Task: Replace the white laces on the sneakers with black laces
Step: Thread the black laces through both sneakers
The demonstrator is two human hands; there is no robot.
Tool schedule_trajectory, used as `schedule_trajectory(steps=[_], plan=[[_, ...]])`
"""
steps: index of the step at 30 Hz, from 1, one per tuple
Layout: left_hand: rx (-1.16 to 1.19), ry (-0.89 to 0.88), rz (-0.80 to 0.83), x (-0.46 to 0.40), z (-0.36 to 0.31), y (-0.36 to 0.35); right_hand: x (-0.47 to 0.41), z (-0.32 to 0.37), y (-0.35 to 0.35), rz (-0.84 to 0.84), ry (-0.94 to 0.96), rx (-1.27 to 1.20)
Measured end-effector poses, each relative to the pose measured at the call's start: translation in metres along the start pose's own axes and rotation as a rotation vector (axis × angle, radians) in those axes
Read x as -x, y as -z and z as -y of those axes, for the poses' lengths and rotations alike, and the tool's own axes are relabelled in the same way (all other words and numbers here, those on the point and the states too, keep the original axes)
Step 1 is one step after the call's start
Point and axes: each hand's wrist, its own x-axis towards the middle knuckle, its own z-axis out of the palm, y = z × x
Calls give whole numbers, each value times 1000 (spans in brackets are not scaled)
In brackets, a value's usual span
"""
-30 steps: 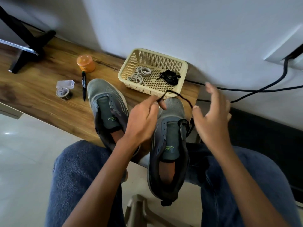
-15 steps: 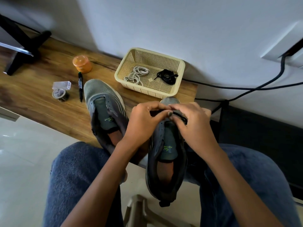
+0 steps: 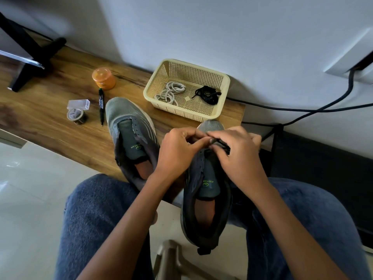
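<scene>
Two grey sneakers lie on the wooden table edge, both unlaced. The left sneaker (image 3: pixel 129 136) rests by itself. The right sneaker (image 3: pixel 207 190) hangs over the edge toward my lap. My left hand (image 3: pixel 177 152) and my right hand (image 3: pixel 238 156) meet over its front eyelets, fingers curled, pinching a black lace (image 3: pixel 223 145) whose short stretch shows under my right fingers. A cream basket (image 3: pixel 161 81) behind holds coiled white laces (image 3: pixel 170 91) and a bundled black lace (image 3: pixel 207 94).
An orange jar (image 3: pixel 103 77), a black marker (image 3: pixel 101 107), a tape roll (image 3: pixel 76 116) and a small clear box (image 3: pixel 78 104) lie left of the shoes. A black stand foot (image 3: pixel 34 63) sits far left. Black cables (image 3: pixel 302 110) run along the wall at right.
A second ago my hands were apart, stretching the black lace above the right sneaker's toe. They have come together over the front eyelets and stay there.
</scene>
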Motion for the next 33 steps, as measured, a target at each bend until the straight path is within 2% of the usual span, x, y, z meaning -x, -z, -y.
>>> schedule_trajectory(steps=[3, 5, 8, 12, 17, 21, 33], plan=[[-38, -9, 15, 1, -2, 4, -1, -4, 2, -55, -41, -30], [-84, -17, 15, 1, -3, 8, -2, -5, 6, -47, -99, -167], [-309, 12, 43, 4, -2, 11, -2, -2, 5, 46, -158, -262], [-565, 186, 179, 14, -1, 0, -2, -4, -4, 179, -252, -198], [-550, 214, 93, 15, -3, -3, -3, -3, -4, 238, -338, -130], [-518, 247, 72, 17, -6, -1, -1, 1, -4, 223, -388, -93], [-453, 279, 41, 19, -7, -5, 1, 6, -12, 284, -317, 110]])
